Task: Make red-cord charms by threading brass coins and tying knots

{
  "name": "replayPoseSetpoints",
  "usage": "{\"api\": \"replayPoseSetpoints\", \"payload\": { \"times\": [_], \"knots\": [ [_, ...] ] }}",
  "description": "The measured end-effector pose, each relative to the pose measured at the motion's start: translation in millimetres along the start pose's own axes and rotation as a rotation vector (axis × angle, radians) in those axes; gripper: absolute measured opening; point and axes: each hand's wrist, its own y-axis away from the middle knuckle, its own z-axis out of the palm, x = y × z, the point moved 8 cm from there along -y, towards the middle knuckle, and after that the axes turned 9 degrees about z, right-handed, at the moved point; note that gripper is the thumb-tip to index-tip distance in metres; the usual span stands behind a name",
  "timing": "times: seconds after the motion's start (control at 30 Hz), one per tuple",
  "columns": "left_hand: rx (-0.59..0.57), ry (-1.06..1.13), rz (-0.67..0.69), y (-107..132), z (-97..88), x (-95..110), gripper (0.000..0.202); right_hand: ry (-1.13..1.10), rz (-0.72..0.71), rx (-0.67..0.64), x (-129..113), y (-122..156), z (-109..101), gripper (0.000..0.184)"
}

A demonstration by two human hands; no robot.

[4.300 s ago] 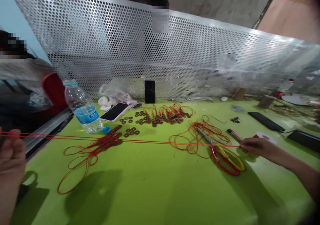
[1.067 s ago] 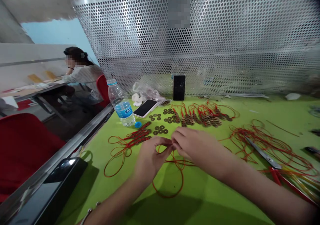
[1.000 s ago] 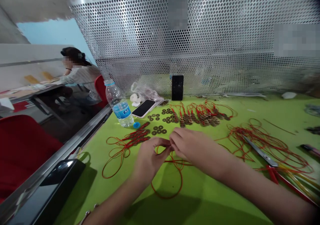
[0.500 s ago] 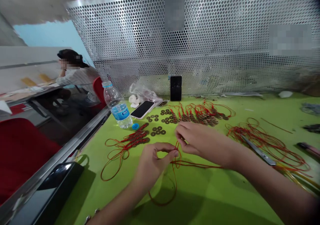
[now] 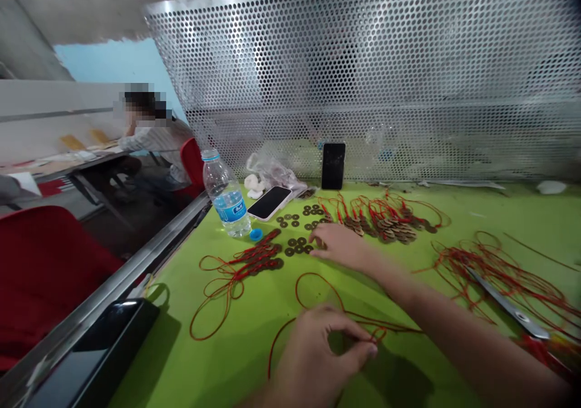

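Observation:
My left hand (image 5: 324,350) pinches a red cord (image 5: 318,276) between thumb and forefinger low in the view. A small loop of it stands at the fingertips, and the rest curves over the green table. My right hand (image 5: 340,246) is farther up, its thumb and fingers apart, beside a group of coins with holes (image 5: 297,246). Nothing shows in its grip. More loose coins (image 5: 288,220) lie in small groups behind. Coins strung on red cord (image 5: 258,256) rest at the left; a larger heap of strung coins (image 5: 390,220) lies to the right.
A water bottle (image 5: 230,205), its blue cap (image 5: 256,234), a flat phone (image 5: 271,203) and a plastic bag (image 5: 276,175) stand at the left. Another phone (image 5: 333,166) leans on the perforated metal screen (image 5: 281,81). Scissors (image 5: 508,305) lie on tangled cord (image 5: 494,269). A person (image 5: 158,141) sits beyond.
My right hand has left the cord and reached the loose coins. My left hand has moved down and right with the cord. The whole view has shifted slightly.

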Motion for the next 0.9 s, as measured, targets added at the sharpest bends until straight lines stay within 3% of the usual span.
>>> {"api": "replayPoseSetpoints", "payload": {
  "times": [0.17, 0.4, 0.53, 0.67, 0.8, 0.9],
  "knots": [
    [-0.034, 0.008, 0.005, -5.5, -1.9, -3.6, 0.008, -0.015, 0.032, -0.042, 2.7, -6.8, 12.4, 0.018],
    [0.007, 0.018, -0.009, -9.1, -5.3, -8.6, 0.005, 0.18, -0.021, 0.001, -11.9, -1.8, 6.1, 0.019],
    [0.062, 0.108, -0.03, -14.4, -13.2, -8.5, 0.003, -0.229, 0.093, 0.095, 2.2, -2.6, -12.9, 0.016],
    [0.14, 0.246, -0.052, -24.5, -29.1, -10.0, 0.009, -0.774, 0.185, 0.042, 14.2, 1.3, -25.2, 0.02],
    [0.233, 0.347, -0.019, -34.4, -49.8, -10.4, 0.01, -0.975, 0.194, 0.059, 8.1, 11.0, -44.5, 0.02],
    [0.294, 0.306, 0.034, -38.3, -66.8, -7.0, 0.01, -1.067, 0.16, 0.029, 0.1, 17.7, -53.3, 0.02]
  ]
}}
